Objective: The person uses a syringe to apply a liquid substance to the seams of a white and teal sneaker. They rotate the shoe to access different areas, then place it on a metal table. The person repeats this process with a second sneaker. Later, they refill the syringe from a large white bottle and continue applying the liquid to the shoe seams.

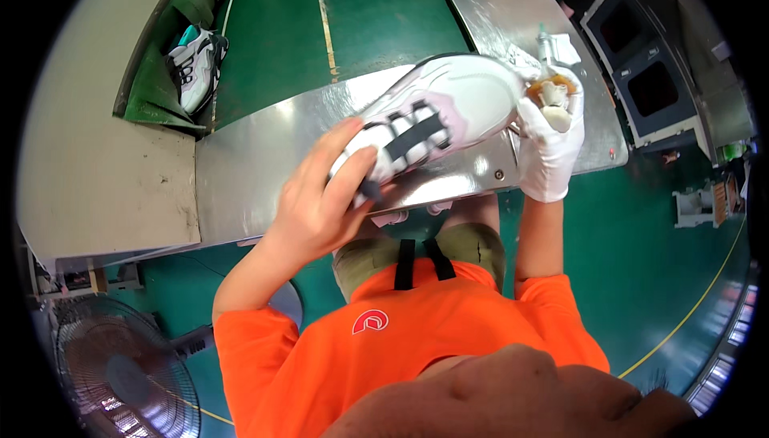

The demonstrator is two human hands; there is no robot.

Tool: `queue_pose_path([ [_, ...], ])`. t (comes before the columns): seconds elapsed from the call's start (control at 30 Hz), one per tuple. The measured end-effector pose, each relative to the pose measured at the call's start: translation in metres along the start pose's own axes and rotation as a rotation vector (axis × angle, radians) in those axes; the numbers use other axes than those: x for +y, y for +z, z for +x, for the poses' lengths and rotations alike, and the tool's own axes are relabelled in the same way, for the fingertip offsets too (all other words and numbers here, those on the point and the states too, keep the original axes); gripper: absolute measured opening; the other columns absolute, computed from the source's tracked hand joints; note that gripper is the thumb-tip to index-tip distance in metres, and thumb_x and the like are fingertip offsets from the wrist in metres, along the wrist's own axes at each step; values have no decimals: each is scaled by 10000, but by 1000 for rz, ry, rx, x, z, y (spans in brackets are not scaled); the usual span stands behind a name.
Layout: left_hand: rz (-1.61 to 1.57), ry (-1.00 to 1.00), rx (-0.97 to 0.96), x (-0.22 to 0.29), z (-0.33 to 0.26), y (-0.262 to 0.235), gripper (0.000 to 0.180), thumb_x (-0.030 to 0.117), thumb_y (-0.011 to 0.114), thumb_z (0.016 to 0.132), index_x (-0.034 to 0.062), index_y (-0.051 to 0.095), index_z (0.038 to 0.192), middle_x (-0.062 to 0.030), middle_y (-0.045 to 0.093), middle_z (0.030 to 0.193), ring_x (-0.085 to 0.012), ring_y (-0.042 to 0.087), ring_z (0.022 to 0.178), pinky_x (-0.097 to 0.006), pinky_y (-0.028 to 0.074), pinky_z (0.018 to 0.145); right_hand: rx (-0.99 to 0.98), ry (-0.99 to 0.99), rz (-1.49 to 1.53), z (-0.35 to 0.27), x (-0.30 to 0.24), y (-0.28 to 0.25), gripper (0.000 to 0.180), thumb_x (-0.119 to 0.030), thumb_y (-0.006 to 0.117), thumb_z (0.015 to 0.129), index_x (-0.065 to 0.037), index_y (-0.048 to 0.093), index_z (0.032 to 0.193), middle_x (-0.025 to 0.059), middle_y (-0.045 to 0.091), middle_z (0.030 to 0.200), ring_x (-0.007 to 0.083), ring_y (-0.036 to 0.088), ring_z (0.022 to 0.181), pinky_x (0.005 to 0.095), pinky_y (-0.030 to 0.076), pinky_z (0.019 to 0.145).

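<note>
A white sneaker [481, 98] with pale pink panels and black straps is held tilted above the metal worktop, its toe pointing right. My bare left hand [324, 182] is closed round its heel and ankle end. My right hand [553, 150], in a white glove, is by the toe with its fingers curled. In or just beyond those fingers is a whitish wad [555, 95] with an amber-brown rim. I cannot make out exactly what it is. Past it stands a clear bottle-like thing with a greenish tip [543, 38], partly hidden.
A metal worktop [248, 174] runs alongside a green conveyor belt [384, 6]. Another white and black sneaker [196, 70] lies at the belt's left edge. White crumpled paper or cloth [565, 50] is at the right. A dark cabinet [649, 70] stands far right, a fan [128, 374] lower left.
</note>
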State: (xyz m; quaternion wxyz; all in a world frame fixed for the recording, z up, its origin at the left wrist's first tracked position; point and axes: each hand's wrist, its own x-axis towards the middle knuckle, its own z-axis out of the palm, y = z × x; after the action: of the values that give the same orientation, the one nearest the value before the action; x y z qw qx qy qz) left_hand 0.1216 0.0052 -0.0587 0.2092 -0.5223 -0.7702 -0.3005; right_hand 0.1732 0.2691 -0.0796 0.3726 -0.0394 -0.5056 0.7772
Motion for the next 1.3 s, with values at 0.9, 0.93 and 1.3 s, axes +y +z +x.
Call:
queue_pose_path([
  [0.9,530,182,-289,3,-46,-8,313,131,701,734,259,668,1018,-124,616,1190,-320,620,1025,-364,491,774,-277,-147,-566,-66,75,-23,513,-130,784,696,-62,576,1159,33,662,823,120,647,650,244,535,629],
  [0.93,531,175,-296,4,-46,-8,316,133,701,730,259,668,1018,-122,620,1182,-318,620,1024,-362,491,771,-288,-177,-586,-64,74,-23,523,-144,789,688,-63,578,1159,43,664,829,138,652,663,250,537,636],
  [1.3,506,172,-316,4,-32,-16,271,209,666,756,252,655,1023,-105,634,1130,-303,618,1005,-356,496,726,-265,-73,-672,-80,67,-48,428,17,744,721,2,544,1099,110,645,1014,132,647,802,269,537,689],
])
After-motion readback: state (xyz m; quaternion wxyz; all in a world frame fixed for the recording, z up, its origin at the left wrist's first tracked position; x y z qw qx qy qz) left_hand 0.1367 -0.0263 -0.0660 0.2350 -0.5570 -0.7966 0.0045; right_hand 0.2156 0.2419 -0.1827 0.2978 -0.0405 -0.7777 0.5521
